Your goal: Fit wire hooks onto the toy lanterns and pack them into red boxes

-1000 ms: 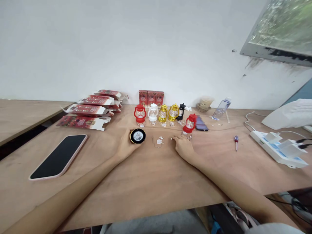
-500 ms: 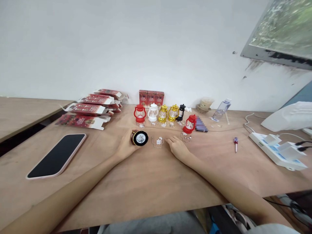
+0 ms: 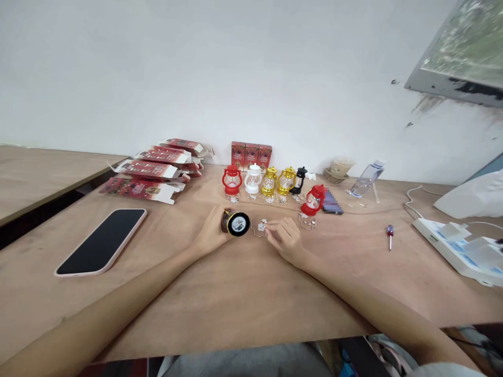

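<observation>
My left hand (image 3: 212, 230) is wrapped round a small lantern (image 3: 239, 224), tipped so its round black base with a pale label faces me. Just right of it, a thin bent wire (image 3: 258, 235) lies on the table with small white pieces (image 3: 262, 224). Over these pieces, my right hand (image 3: 286, 238) has its thumb and forefinger bent close together; whatever is between them is too small to make out. Behind stand a red lantern (image 3: 232, 180), a white lantern (image 3: 253, 179), two gold lanterns (image 3: 269, 181) and a black lantern (image 3: 299, 180). Another red lantern (image 3: 313, 201) leans farther right.
Flattened red boxes (image 3: 145, 170) pile up at the left, behind a phone (image 3: 102, 242). Three upright red boxes (image 3: 251, 156) stand by the wall. At the right are a cup (image 3: 341, 168), a bottle (image 3: 367, 179), a screwdriver (image 3: 390, 236) and a power strip (image 3: 451, 246).
My right hand has shifted left onto the small pieces, and its fingers have bent together. My left hand keeps hold of the lantern. The whole view has swung slightly.
</observation>
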Demonstrator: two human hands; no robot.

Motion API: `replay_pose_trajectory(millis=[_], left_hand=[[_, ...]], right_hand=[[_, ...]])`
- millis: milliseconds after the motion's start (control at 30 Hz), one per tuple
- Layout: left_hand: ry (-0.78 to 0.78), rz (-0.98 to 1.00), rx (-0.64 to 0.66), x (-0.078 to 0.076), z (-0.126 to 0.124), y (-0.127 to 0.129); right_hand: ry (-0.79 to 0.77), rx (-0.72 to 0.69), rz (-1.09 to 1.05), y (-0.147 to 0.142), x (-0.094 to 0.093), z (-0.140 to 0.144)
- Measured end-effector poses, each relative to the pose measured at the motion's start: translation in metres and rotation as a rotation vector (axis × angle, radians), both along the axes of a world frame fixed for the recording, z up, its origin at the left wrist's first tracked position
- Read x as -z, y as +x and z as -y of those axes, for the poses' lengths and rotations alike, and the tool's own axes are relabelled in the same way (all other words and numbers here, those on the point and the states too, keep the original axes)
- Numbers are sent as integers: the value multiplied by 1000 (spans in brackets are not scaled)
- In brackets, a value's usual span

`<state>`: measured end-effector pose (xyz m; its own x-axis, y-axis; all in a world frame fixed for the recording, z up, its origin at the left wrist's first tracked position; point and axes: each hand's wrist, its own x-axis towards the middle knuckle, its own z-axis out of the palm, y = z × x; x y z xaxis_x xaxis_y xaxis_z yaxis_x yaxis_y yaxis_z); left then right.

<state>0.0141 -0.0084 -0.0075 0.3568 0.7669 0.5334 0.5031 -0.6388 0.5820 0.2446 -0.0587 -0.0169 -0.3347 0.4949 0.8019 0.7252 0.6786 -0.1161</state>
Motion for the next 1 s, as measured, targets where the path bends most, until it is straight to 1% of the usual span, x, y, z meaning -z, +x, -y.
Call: replay_pose_trajectory(millis=[133,233,333,467,567,700,833,1000], left_hand=[[27,-39,-5,1,0,0],[47,-76,-19,1,1,-1],[72,-128,-44,1,2,-2],[86,-164,-99,1,5,-2],[103,-245,-150,-1,8,-1],[114,-329,-185,-5,13,2],[123,-385,-227,-9,18,3],[138,-395,-256,-10,19,4]], right_hand=[[-10,-56,-57,-26,-5,1],[36,-45,-101,-43,-8,1],[73,-10,-127,-54,-9,0],[25,51,-136,-57,-9,0],[28,31,-150,-57,-8,-1],[24,3,-172,-57,-9,-1],[61,-80,-250,-57,-9,-3],[80,-173,-311,-55,-10,-2]])
